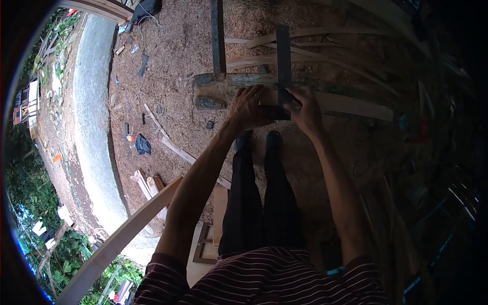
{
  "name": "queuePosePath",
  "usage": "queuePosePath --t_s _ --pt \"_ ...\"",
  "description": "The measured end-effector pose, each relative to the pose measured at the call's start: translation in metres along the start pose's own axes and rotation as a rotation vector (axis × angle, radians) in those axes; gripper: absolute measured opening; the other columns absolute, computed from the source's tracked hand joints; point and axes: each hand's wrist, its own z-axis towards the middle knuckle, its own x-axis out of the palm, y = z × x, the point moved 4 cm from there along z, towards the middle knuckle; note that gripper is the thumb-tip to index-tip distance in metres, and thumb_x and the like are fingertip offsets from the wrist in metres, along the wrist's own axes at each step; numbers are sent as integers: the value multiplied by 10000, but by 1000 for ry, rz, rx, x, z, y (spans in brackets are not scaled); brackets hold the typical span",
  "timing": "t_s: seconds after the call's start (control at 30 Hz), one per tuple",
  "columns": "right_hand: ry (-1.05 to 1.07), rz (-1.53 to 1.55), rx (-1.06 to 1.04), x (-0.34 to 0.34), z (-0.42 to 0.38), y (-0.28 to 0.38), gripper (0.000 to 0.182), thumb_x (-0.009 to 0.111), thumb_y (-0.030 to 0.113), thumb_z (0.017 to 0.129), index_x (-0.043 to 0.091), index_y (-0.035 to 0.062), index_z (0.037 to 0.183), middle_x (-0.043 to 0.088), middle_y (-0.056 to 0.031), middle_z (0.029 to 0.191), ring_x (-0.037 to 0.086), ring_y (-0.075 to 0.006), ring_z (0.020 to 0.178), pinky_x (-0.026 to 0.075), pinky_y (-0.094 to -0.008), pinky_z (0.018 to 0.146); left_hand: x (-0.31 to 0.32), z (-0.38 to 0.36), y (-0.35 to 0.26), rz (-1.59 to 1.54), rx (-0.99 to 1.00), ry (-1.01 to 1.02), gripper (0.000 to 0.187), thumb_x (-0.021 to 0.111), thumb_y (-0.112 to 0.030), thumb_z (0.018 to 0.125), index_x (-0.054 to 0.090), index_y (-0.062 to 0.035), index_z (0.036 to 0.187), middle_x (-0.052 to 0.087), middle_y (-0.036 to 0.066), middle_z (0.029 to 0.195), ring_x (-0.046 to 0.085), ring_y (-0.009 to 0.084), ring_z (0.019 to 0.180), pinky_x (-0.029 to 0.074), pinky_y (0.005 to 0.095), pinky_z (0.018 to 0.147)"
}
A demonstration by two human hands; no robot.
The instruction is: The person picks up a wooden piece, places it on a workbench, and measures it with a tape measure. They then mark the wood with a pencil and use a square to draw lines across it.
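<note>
A dark square (pixel 283 56) with a long flat blade lies across a wooden board (pixel 351 105) on a worn, rough bench beam (pixel 249 79). My left hand (pixel 248 108) is closed over the board and the square's thick lower arm, pressing them together. Beside the blade, my right hand (pixel 305 108) is closed in a pinch around a thin dark stick (pixel 282 90), like a pencil, with its tip at the blade. Shadow hides its exact kind. Part of the board is covered by my hands.
Long thin wood strips (pixel 305 51) lie beyond the bench. A dark upright beam (pixel 218 35) meets its far side. Shavings cover the ground. At the left runs a pale concrete edge (pixel 93 91); a long plank (pixel 119 241) slants near my left arm.
</note>
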Motion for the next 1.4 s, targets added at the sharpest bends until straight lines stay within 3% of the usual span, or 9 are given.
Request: queuePosePath --t_s 0.13,0.33,0.4,0.9,1.1,1.4 --pt "28 -34 32 4 4 -2 445 734 68 720 612 86 1147 533 -119 1166 566 -298 1028 476 -386 862 -2 2 -3 58 41 4 834 841 -315 489 509 -74 1216 545 94 1160 515 304 1101 380 423 967" --pt "15 47 -71 3 8 -10 493 723 57 713 599 119 1186 518 -133 1293 512 -305 1175 456 -371 933 -3 10 -4 77 57 88 927 825 -364 521 436 -166 1339 529 89 1101 510 276 1039 377 402 938" --pt "109 30 -4 1 7 -8 489 705 86 766 561 86 1233 533 -130 1290 543 -255 1156 460 -338 930 0 13 -3 119 58 171 985 831 -373 531 392 -176 1390 504 67 1110 481 267 1064 381 408 949" --pt "72 3 -26 2 3 -9 481 694 60 766 564 71 1229 479 -118 1345 490 -263 1213 451 -348 957 -2 14 -2 81 72 138 979 850 -331 510 406 -236 1378 510 69 1086 499 279 1061 393 422 937" --pt "62 39 -22 2 3 -9 488 699 81 761 569 115 1230 491 -108 1335 484 -280 1213 441 -368 968 -3 15 -2 73 67 158 964 861 -332 483 440 -259 1347 503 72 1084 503 279 1058 399 418 939" --pt "65 67 40 -1 1 -2 466 682 44 770 565 76 1220 532 -135 1285 501 -291 1198 440 -373 952 -2 18 2 19 -5 217 986 876 -320 444 454 -245 1332 476 87 1092 474 309 1103 383 443 982"
